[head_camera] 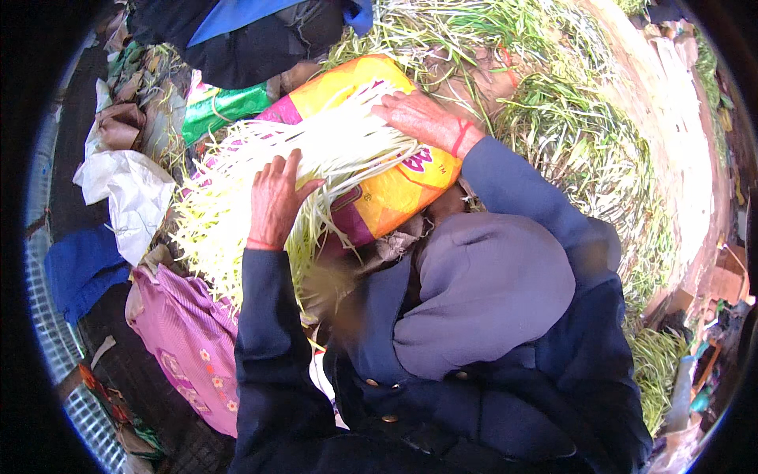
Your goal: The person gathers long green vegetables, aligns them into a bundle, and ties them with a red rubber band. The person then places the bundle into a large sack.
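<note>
A wide heap of pale yellow-white leafy stalks [337, 139] lies across a yellow and purple printed plastic sack [391, 201]. My left hand [275, 192] rests on the near left part of the heap, palm down, its fingers spread a little and the thumb pointing right. At the far right end, my right hand [408, 115] lies over the stalks with bent fingertips at their edge; whether it grips any cannot be told. Each wrist wears a red band. Much of the heap is overexposed, so single stalks are hard to make out there.
Loose green and pale stalks [568, 130] cover the ground to the right. Another person's dark clothing [260, 47] is at the top left, beside a green packet [225, 109]. To the left lie a white plastic sheet [133, 192] and a pink patterned cloth [189, 349].
</note>
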The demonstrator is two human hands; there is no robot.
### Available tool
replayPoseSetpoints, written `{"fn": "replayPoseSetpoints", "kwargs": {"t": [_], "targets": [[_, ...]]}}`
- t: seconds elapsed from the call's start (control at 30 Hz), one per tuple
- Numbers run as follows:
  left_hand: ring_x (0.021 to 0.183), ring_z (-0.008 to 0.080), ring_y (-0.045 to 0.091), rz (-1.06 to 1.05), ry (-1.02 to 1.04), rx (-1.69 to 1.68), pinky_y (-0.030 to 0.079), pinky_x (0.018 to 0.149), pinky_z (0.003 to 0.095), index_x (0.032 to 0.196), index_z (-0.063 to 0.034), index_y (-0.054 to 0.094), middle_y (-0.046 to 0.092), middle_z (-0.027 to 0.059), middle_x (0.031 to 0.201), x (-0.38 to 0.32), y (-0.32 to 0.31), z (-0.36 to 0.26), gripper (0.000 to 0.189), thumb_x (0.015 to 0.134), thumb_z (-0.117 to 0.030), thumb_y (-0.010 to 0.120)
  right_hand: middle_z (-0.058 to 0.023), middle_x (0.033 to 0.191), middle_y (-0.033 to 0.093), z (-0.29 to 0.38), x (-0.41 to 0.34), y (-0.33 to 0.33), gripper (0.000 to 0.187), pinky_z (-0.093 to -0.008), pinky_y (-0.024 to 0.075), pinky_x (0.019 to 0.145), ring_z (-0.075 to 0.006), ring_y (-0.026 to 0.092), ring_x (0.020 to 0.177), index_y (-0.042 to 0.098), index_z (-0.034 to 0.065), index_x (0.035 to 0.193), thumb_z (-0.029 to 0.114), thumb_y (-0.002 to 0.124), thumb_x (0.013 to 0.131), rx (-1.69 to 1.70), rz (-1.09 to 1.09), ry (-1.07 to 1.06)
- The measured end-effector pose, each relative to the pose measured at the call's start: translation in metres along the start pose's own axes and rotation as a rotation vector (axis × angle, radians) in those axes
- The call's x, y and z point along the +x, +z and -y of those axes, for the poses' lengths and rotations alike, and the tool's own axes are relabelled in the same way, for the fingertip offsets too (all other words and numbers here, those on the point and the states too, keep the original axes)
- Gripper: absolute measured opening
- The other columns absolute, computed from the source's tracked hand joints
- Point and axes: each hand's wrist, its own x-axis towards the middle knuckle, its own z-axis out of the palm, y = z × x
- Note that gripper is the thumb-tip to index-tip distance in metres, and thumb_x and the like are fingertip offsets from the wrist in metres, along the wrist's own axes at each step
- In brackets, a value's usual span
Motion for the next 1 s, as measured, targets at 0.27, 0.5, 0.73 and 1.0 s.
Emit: {"fn": "replayPoseSetpoints", "kwargs": {"t": [0.27,0.5,0.73,1.0], "targets": [[0.112,0.0394,0.06,-0.056,0.042,-0.117,0.048,0.095,0.0453,0.119,0.0063,0.063,0.062,0.0273,0.122,0.084,0.003,-0.007,0.063,0.09,-0.049,0.065,-0.0156,0.112,0.059,0.008,-0.004,0.002,0.03,-0.0472,0.0477,0.089,-0.0339,0.059,0.108,0.056,0.0074,0.12,0.017,0.046,0.093,-0.014,0.013,0.058],[0.114,0.0398,0.06,0.536,-0.074,-0.264,0.044,0.097,0.0417,0.114,0.0015,0.068,0.065,0.0286,0.117,0.162,0.087,0.03,0.077,0.098,-0.066,0.035,-0.0135,0.108,0.06,0.012,-0.006,0.009,0.028,-0.0482,0.0481,0.086,-0.0318,0.059,0.108,0.057,0.009,0.117,0.019,0.048,0.093,-0.043,-0.052,0.091],[0.118,0.0386,0.058,0.456,-0.15,-0.646,0.042,0.1,0.0426,0.121,0.0055,0.061,0.062,0.0302,0.12,0.153,0.072,0.009,0.08,0.097,-0.066,0.035,-0.0125,0.108,0.061,0.012,-0.01,0.015,0.028,-0.0493,0.0477,0.085,-0.0308,0.058,0.108,0.058,0.0113,0.117,0.018,0.049,0.092,-0.034,-0.116,0.107],[0.117,0.0383,0.06,0.417,-0.035,-0.429,0.048,0.097,0.0447,0.133,-0.0003,0.046,0.06,0.0271,0.125,0.112,0.056,-0.025,0.095,0.072,-0.069,0.073,-0.011,0.108,0.063,0.01,-0.012,0.021,0.024,-0.0504,0.0466,0.086,-0.031,0.057,0.11,0.063,0.0157,0.112,0.018,0.05,0.092,-0.032,-0.18,0.105]]}}
